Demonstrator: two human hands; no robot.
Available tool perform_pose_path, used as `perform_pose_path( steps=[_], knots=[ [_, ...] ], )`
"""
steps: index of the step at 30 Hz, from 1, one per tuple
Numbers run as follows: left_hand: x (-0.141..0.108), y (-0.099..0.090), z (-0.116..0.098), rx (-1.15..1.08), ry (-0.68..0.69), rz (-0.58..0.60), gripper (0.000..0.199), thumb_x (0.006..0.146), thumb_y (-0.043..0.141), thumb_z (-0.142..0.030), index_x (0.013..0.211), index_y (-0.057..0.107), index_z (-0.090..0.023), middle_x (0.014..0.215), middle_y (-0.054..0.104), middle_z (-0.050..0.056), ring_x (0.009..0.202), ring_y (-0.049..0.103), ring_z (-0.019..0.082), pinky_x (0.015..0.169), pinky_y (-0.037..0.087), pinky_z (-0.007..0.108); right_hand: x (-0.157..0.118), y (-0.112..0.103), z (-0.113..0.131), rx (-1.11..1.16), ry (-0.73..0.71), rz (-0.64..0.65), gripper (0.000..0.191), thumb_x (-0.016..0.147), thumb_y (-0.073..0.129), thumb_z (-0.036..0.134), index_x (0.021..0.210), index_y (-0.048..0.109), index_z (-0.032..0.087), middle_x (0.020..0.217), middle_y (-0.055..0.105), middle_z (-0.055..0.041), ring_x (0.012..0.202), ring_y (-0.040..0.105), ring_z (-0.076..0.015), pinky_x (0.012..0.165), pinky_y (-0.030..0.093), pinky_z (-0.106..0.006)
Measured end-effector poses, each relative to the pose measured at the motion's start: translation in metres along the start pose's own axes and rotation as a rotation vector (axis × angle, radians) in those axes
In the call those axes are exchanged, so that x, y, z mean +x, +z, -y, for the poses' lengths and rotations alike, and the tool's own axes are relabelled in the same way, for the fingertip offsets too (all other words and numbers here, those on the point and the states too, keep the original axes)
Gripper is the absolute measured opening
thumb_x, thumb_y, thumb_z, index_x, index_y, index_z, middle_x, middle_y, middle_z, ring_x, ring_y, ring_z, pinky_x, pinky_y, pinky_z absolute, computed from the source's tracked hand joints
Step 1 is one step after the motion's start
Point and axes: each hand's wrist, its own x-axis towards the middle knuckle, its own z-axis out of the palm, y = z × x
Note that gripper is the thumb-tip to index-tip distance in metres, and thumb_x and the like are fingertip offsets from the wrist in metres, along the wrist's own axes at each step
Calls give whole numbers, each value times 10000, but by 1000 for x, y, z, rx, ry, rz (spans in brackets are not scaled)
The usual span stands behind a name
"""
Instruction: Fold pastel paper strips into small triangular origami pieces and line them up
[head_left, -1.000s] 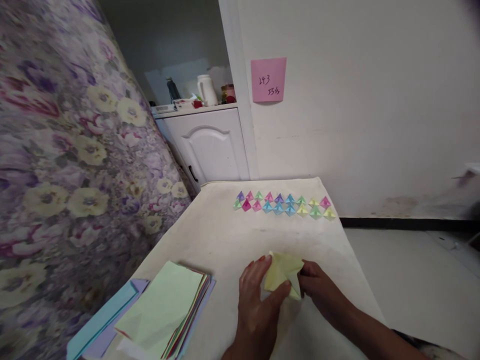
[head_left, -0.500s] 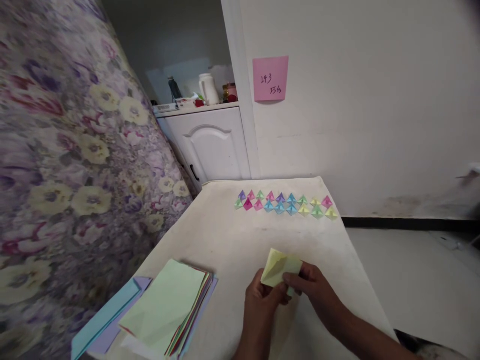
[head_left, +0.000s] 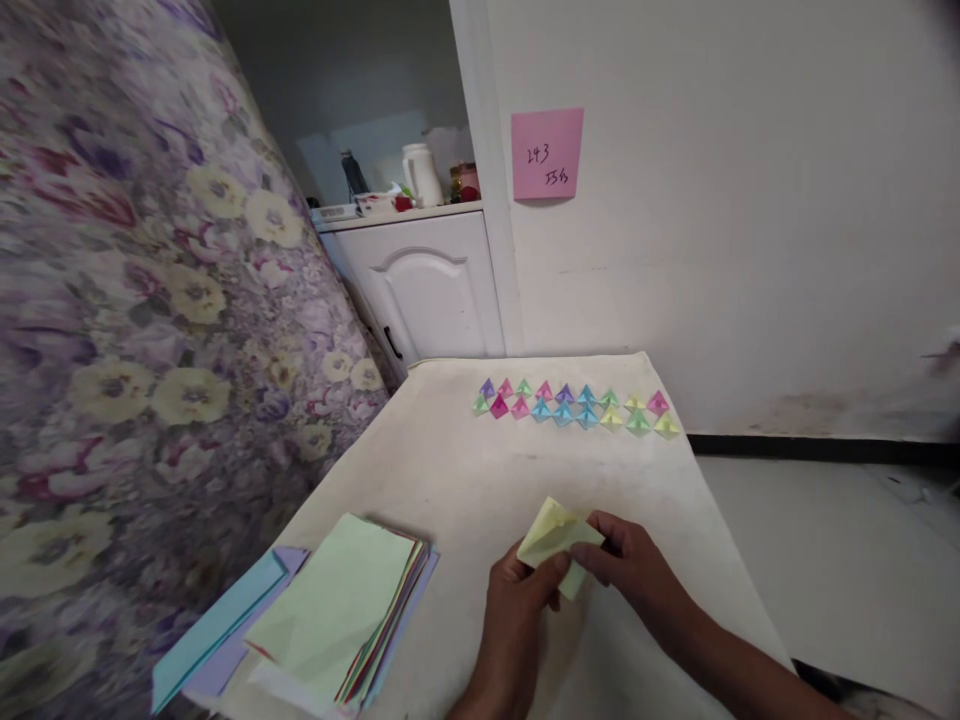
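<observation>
Cream worktop (head_left: 435, 480) before a pale wall (head_left: 712, 220). Above its near part, the left hand (head_left: 519, 605) pinches a yellow paper (head_left: 553, 530) at its lower left, while the right hand (head_left: 630, 560) pinches its right side. Creased and doubled over, this paper seems only partly folded. Farther back, two rows of small coloured folded pieces (head_left: 586, 414) look finished. To the left lies a stack of paper sheets (head_left: 337, 595), its top green sheet apparently unfolded, beside a blue paper (head_left: 217, 630).

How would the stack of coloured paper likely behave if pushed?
The stack of coloured paper would probably slide apart, since its sheet edges lie uneven with no visible binding. It seems unlikely to tip, lying low and flat.
</observation>
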Motion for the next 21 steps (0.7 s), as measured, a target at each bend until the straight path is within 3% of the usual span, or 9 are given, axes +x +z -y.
perform_pose_path(
  steps=[4,8,11,16,21],
  knots=[
    [1,-1,2,0,0,-16,213,693,664,-280,827,660,-115,612,565,-1,518,393,75,480,300,193,-2,0,1,-117,-86,-30,61,723,565,218,733,528,170,628,504,27,562,436,-111,521,351,-225],
    [1,0,4,3,8,-29,218,682,669,-290,807,655,-112,620,564,3,515,381,77,477,295,195,-6,-3,8,-242,-327,-178,207,685,589,149,880,549,206,870,539,-16,689,477,-137,636,409,-255],
    [2,0,5,10,12,-39,222,670,672,-301,788,654,-113,599,546,-6,505,372,78,470,287,196,-7,-5,12,-262,-420,-167,213,687,589,145,885,576,222,1050,506,-47,813,494,-165,725,415,-287],
    [1,3,6,14,14,-38,247,644,683,-337,759,650,-121,574,520,-19,488,364,79,470,282,200,-3,-7,11,-183,-315,-86,112,704,595,188,813,596,210,1018,531,-45,862,514,-180,732,414,-287],
    [0,4,5,23,-20,-62,258,609,708,-326,764,653,-127,561,521,-23,484,367,82,471,284,200,4,-11,4,-76,-146,-12,158,681,638,257,810,587,182,775,581,-16,700,525,-156,631,416,-259]
  ],
)
